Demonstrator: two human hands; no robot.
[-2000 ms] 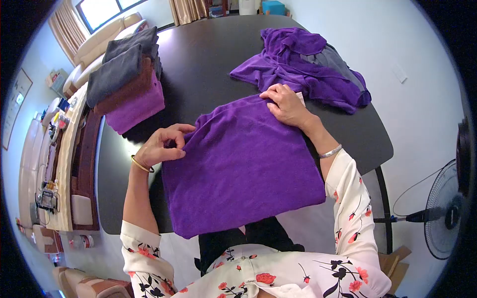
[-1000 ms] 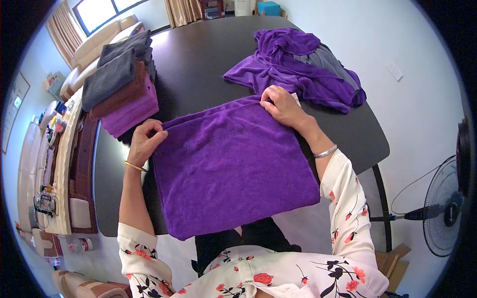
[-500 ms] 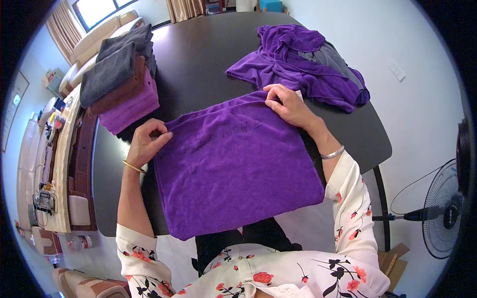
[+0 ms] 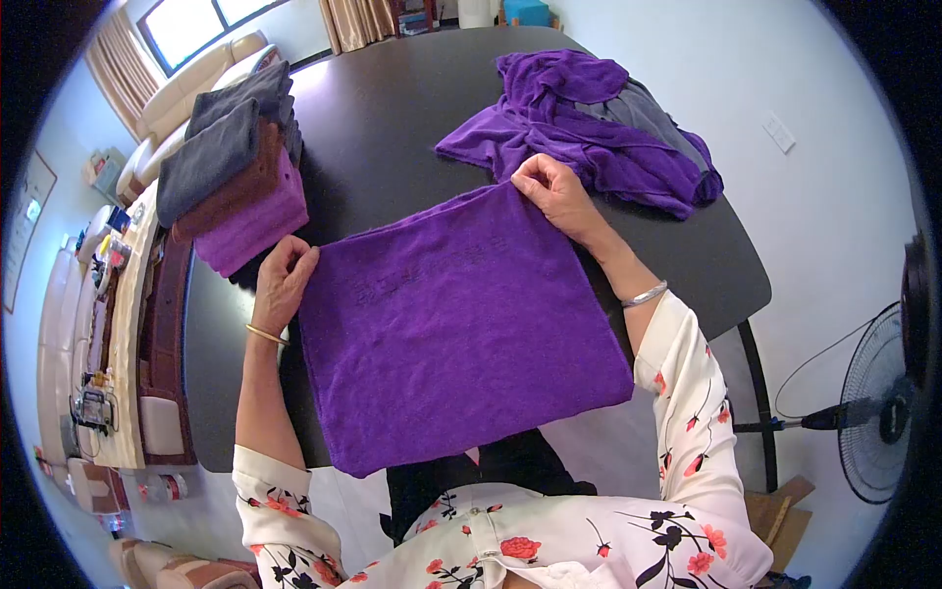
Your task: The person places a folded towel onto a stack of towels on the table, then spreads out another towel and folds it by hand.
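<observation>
Black tabletop (image 4: 392,118), smooth and round-cornered. On its left side, a stack of folded towels (image 4: 231,162) in dark grey, brown and lilac; on its right, toward the far end, a loose heap of purple and grey cloth (image 4: 599,142). Beyond, a beige sofa (image 4: 191,88), a bright window (image 4: 201,27) and a tan curtain (image 4: 358,25); to the right, a pale wall (image 4: 716,69) and a fan (image 4: 873,402). Over the near edge, a purple towel (image 4: 461,344), spread flat, with its lower part out past the tabletop. Pinched at the upper left corner by the left hand (image 4: 284,278) and at the upper right corner by the right hand (image 4: 554,194). Upper edge now drawn straight, in place of the bunched left corner of two seconds ago and the loose folded band of half a second ago.
</observation>
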